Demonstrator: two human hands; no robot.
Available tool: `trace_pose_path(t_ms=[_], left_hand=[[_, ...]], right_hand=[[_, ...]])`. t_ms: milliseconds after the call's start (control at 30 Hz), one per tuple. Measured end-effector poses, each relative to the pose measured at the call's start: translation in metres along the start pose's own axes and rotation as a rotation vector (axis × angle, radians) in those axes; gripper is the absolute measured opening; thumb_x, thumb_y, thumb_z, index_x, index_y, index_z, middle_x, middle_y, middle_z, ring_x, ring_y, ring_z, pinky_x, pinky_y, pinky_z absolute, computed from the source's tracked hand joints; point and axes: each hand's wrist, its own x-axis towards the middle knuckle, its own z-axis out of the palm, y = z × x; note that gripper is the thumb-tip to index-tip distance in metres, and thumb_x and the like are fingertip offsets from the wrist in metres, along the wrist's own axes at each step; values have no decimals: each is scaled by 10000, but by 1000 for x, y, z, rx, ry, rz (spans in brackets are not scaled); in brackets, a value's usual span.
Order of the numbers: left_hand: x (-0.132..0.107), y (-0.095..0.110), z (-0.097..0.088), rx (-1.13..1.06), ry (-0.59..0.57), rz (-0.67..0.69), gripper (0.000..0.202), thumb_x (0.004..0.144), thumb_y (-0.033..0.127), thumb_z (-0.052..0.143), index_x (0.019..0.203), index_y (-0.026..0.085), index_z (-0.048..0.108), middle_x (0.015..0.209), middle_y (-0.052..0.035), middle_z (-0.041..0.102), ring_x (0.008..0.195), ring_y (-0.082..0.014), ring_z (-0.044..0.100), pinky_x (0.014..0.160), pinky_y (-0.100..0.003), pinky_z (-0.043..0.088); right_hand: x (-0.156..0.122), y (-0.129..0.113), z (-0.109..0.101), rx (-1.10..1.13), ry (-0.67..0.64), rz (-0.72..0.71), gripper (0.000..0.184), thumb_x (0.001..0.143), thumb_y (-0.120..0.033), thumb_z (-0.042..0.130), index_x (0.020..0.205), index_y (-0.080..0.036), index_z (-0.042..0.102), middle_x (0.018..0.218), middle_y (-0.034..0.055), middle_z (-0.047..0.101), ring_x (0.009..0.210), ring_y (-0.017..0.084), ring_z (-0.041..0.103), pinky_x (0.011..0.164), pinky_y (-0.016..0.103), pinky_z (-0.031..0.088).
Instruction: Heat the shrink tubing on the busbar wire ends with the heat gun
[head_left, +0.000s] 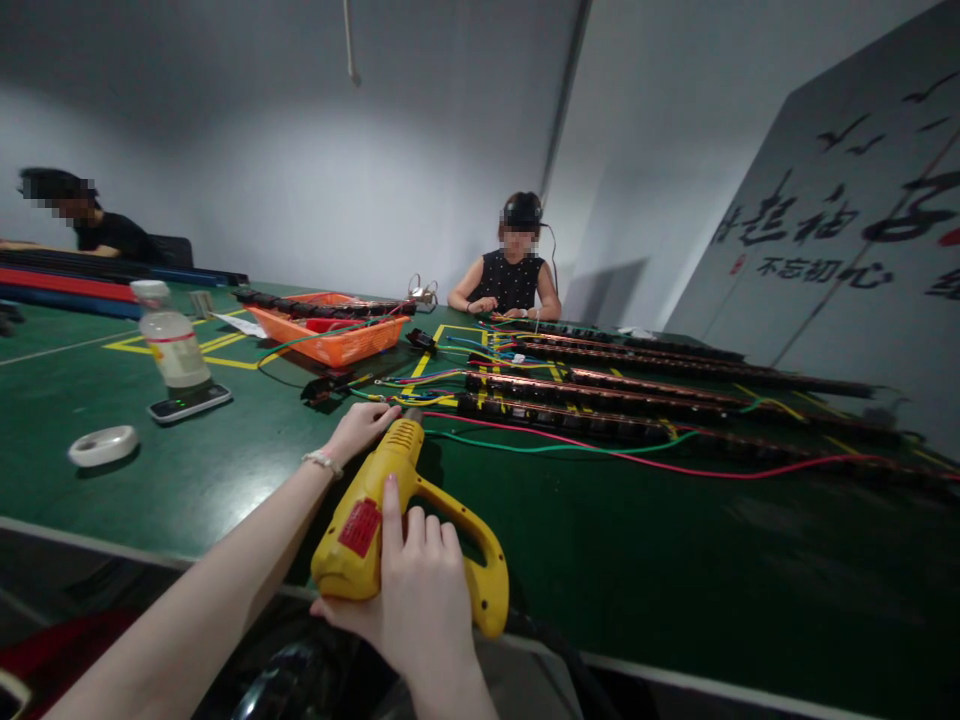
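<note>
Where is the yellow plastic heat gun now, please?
In the head view, the gun is low, left of centre, in the bare right hand, its metal nozzle near the bare left hand.

One heat gun (362, 525), one bottle (177, 345), one basket (330, 348) and probably at least five strips (570, 417) show.

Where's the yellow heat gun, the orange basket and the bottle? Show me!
Yellow heat gun (368, 480): head view, on its yellow body.
Orange basket (346, 347): head view, on its front wall.
Bottle (178, 357): head view, on its label.
</note>
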Motion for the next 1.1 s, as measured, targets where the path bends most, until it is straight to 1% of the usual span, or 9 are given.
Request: trace_pose_path(t_ms=[133, 267, 367, 467, 600, 700, 867, 967, 1100], left_hand=[[-1, 2, -2, -18, 0, 25, 517, 836, 590, 392, 549, 165, 456, 514, 38, 392, 537, -95, 332, 512, -226, 235], [-2, 5, -4, 5, -14, 0, 511, 833, 588, 399, 547, 169, 452, 515, 35, 418, 529, -95, 348, 505, -227, 233], [-4, 7, -6, 33, -7, -31, 506, 821, 598, 415, 554, 173, 476, 512, 34, 425, 520, -98, 354, 500, -231, 227], [-5, 10, -7, 59, 3, -25, 511, 815, 605, 423, 548, 174, 483, 513, 32, 437, 521, -99, 367, 508, -232, 235], [-7, 12, -8, 71, 20, 11, 516, 829, 603, 414, 554, 173, 490, 515, 34, 449, 515, -97, 369, 518, -234, 244], [-7, 11, -8, 74, 45, 10, 518, 833, 600, 417, 542, 174, 461, 509, 38, 433, 507, -94, 354, 519, -235, 237], [-6, 6, -7, 64, 10, -35, 494, 845, 596, 394, 588, 182, 476, 539, 34, 452, 533, -107, 386, 525, -233, 247], [-4, 3, -6, 42, -3, -38, 464, 861, 572, 366, 637, 187, 498, 568, 30, 473, 554, -115, 415, 533, -231, 264], [-4, 3, -6, 37, -22, -58, 447, 875, 551, 334, 670, 193, 505, 598, 20, 520, 575, -129, 458, 548, -232, 290]], right_hand=[[0, 0, -2, 14, 12, -9, 1347, 410, -820, 668, 1447, -85, 222, 877, 98, 536, 736, 258, 507, 687, 436, 444], [0, 0, -3, 19, -9, -7, 1343, 428, -827, 654, 1457, -95, 197, 872, 94, 538, 731, 253, 509, 687, 434, 445], [0, 1, -5, 22, -20, -6, 1299, 465, -819, 643, 1454, -93, 213, 882, 101, 544, 738, 257, 518, 699, 441, 446], [-1, 7, -9, 36, -32, -5, 1310, 437, -816, 661, 1447, -96, 240, 900, 100, 556, 764, 261, 530, 728, 440, 448], [-3, 24, -18, 48, -92, -19, 1313, 401, -853, 633, 1438, -132, 277, 928, 93, 574, 802, 264, 547, 753, 439, 440], [-5, 40, -26, 56, -124, -34, 1257, 441, -854, 614, 1432, -151, 294, 925, 84, 582, 818, 257, 556, 767, 423, 428], [-13, 64, -32, 38, -71, -9, 1180, 518, -867, 548, 1421, -145, 311, 914, 75, 593, 820, 242, 560, 780, 400, 401], [-18, 78, -35, 2, -21, 28, 1132, 558, -840, 554, 1417, -142, 317, 890, 63, 600, 822, 232, 560, 779, 387, 395], [-24, 92, -40, -47, 20, 84, 1137, 551, -819, 588, 1425, -149, 304, 914, 55, 610, 826, 229, 562, 778, 377, 397]])
